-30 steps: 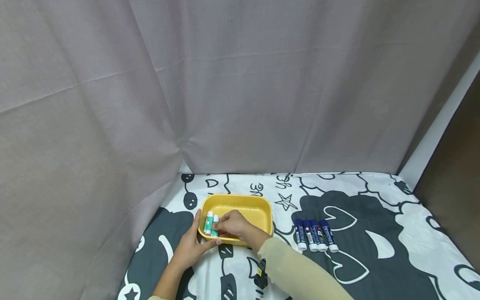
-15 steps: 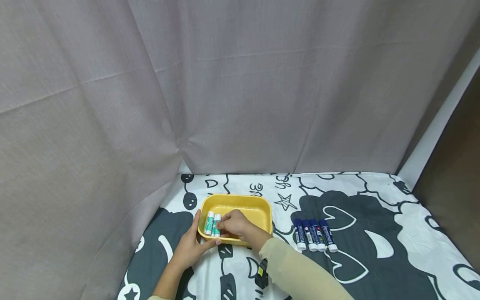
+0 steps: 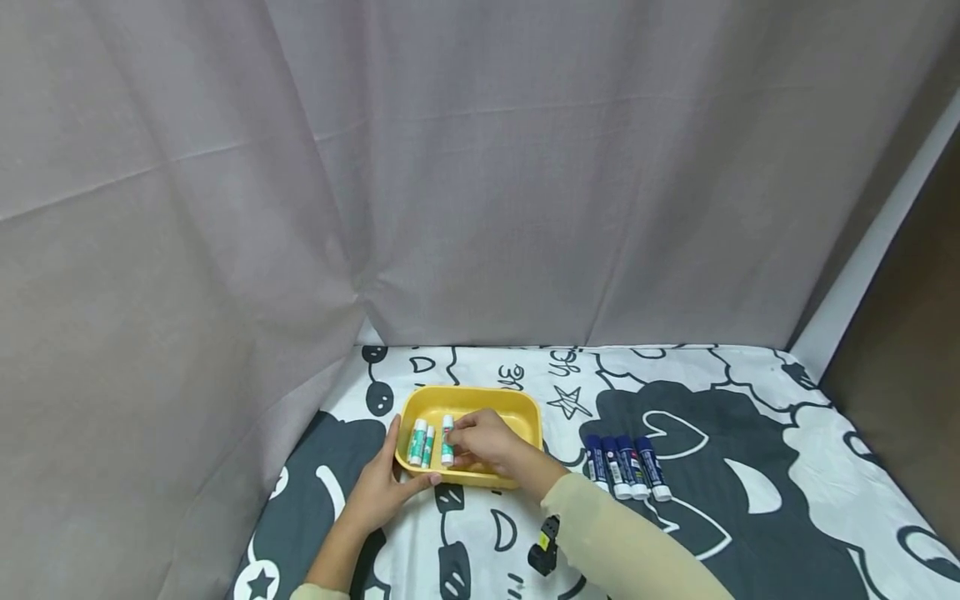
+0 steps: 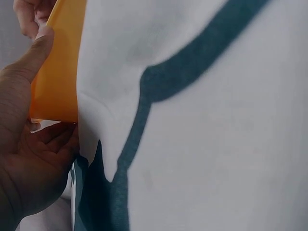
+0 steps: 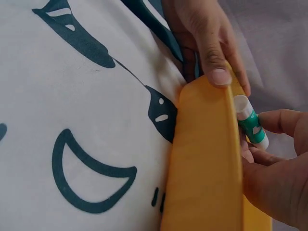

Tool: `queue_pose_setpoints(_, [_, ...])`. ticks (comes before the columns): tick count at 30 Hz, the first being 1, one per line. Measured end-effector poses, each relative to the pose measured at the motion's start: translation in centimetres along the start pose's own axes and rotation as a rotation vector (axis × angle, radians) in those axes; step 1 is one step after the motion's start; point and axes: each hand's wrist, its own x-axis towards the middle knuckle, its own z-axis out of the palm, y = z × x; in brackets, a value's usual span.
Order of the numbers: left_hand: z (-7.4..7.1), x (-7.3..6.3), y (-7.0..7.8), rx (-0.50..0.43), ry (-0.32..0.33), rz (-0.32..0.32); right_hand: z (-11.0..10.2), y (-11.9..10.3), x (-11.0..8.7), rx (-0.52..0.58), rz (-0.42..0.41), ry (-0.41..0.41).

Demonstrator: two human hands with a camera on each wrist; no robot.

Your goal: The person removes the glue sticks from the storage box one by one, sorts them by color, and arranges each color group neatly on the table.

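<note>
A yellow tray (image 3: 525, 412) stands on the patterned cloth. My left hand (image 3: 377, 492) grips its near left corner, thumb on the front rim and fingers along the left side. Inside at the left lie two white-and-green glue sticks (image 3: 417, 442), side by side. My right hand (image 3: 487, 437) is over the tray and pinches a third glue stick (image 5: 252, 124) between thumb and fingers, just right of that pair. From the right wrist view, its white ends and green label show behind the tray wall (image 5: 207, 159). The left wrist view shows my left thumb (image 4: 36, 55) against the tray's outer wall.
Several dark blue tubes with white ends (image 3: 626, 468) lie in a row on the cloth, right of the tray. A grey curtain (image 3: 480, 208) hangs behind the cloth's far edge. A brown panel (image 3: 900, 375) stands at the far right.
My right hand has moved slightly right and away from the paired glue sticks. A third glue stick now shows in its fingers. My left hand has stayed on the tray.
</note>
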Motion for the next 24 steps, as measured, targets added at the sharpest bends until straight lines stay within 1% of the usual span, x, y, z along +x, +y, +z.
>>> queue_pose_setpoints(5, [-0.2,0.0,0.2,0.018,0.000,0.005,-0.9,-0.7,-1.2,-0.013,-0.018,0.005])
queue_pose_setpoints(12, [-0.1,0.0,0.2,0.018,-0.011,-0.006,-2.3,-1.3,-3.2,-0.046,-0.027,0.024])
queue_pose_setpoints(18, [-0.1,0.0,0.0,0.011,-0.005,0.010,-3.9,-1.4,-4.6,-0.057,-0.019,0.026])
queue_pose_setpoints(24, [-0.1,0.0,0.0,0.020,0.005,0.028,-5.5,-1.4,-5.7,-0.049,-0.024,0.059])
